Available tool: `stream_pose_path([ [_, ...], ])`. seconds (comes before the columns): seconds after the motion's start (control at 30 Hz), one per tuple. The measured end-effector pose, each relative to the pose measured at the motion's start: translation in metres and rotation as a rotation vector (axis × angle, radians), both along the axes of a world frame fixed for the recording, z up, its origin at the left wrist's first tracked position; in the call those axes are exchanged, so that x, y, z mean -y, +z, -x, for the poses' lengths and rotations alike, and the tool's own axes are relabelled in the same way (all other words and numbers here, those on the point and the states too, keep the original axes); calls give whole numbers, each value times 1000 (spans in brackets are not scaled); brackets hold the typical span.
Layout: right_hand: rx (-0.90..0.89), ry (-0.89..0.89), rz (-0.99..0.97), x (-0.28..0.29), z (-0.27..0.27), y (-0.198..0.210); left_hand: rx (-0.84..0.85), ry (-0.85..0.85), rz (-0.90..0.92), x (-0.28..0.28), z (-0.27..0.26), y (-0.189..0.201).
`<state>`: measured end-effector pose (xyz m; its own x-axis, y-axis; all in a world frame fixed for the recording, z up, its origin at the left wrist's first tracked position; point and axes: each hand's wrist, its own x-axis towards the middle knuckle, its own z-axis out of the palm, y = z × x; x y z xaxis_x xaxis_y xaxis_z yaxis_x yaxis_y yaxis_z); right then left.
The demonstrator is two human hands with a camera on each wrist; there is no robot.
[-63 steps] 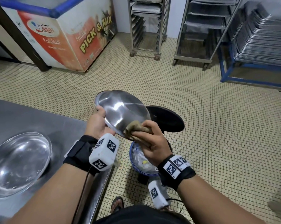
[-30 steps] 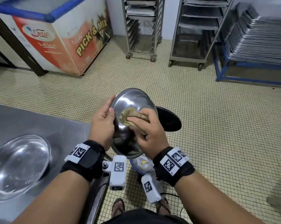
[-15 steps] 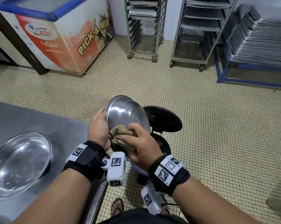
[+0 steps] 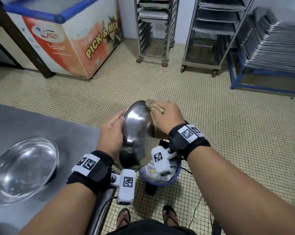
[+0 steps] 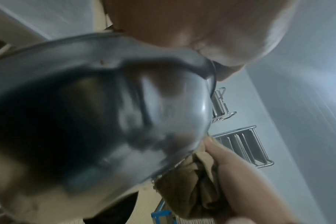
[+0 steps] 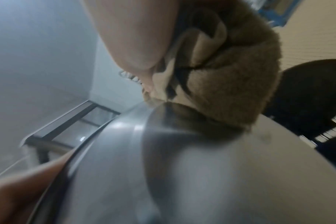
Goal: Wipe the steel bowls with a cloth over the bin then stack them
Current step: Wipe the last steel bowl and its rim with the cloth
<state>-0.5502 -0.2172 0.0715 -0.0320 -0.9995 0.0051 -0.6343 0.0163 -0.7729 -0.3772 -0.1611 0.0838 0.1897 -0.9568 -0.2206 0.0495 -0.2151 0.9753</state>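
Left hand: the left hand (image 4: 112,134) gripped the near-left rim of the steel bowl (image 4: 136,133), fingers curled round the edge.
Right hand: the right hand (image 4: 167,116) clutched the brown cloth (image 4: 151,104) and pressed it against the bowl's far rim and outer wall.
Cloth: bunched in folds under the fingers (image 6: 136,37), touching the bowl's outer surface (image 6: 182,166).
Steel bowl: held tilted steeply on edge, in the air, directly above the bin (image 4: 174,178).
Bin: blue-rimmed, on the tiled floor (image 4: 228,133) just beside the steel table (image 4: 33,122); it held pale waste.
Second bowl: a steel bowl (image 4: 22,168) stood upright on the table, well apart from the hands.
Background: a chest freezer (image 4: 72,39), wheeled tray racks (image 4: 153,29) and stacked trays (image 4: 275,46).
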Motion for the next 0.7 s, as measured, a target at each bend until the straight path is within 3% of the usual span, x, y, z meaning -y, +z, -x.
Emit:
stream_pose_path([
  [0.17,-40,372,275,-59,-28,4,51,-14,23,10,-3,-2],
  [0.27,-29,336,300,-55,-36,3,144,-43,115,9,-1,-5],
  [0.53,101,192,37,1,-18,44,276,-108,309,7,-3,7],
  [0.7,233,98,-85,19,10,25,298,-101,329,5,-1,6],
])
